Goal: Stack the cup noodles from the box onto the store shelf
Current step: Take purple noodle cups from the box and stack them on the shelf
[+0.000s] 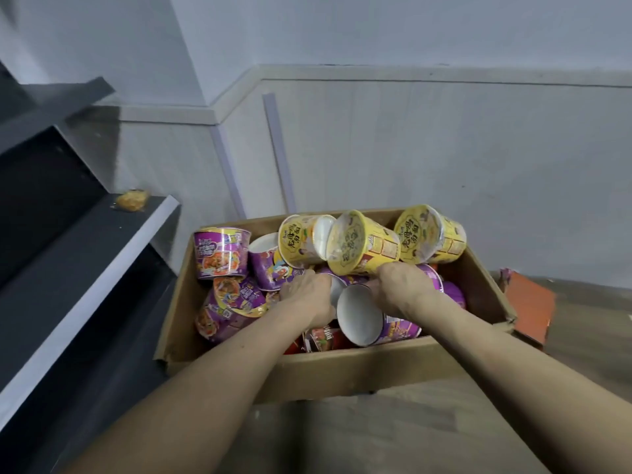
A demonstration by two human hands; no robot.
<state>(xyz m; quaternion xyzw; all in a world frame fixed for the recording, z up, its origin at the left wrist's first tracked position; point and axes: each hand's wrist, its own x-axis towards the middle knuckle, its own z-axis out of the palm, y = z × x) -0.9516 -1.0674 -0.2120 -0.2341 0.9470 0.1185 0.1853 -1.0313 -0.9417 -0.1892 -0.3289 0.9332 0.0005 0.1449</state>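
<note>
Grey-black shelf boards [85, 268] step down the left side, each edged with a pale strip. A small yellow-orange packet [131, 200] lies on the upper one near its end. Just right of them a cardboard box [307, 371] sits on the wood-look floor [376, 432] against the grey panelled wall [444, 148], heaped with cup noodles. Its left half is crowded with purple cups [220, 253], one upright and others tipped. Along the back, three yellow cups [359, 242] lie tilted.

The left hand [307, 295] reaches down among the cups in the middle, knuckles up. Its fingertips are buried out of sight, so I can't tell whether it grasps anything. Between the hands a toppled cup [359, 314] shows its white bottom toward me. The right hand [400, 289] sits just under the middle yellow cup, fingers hidden as well, so its grip can't be told either. At the box's right corner an orange-red carton piece [528, 302] lies on the floor.
</note>
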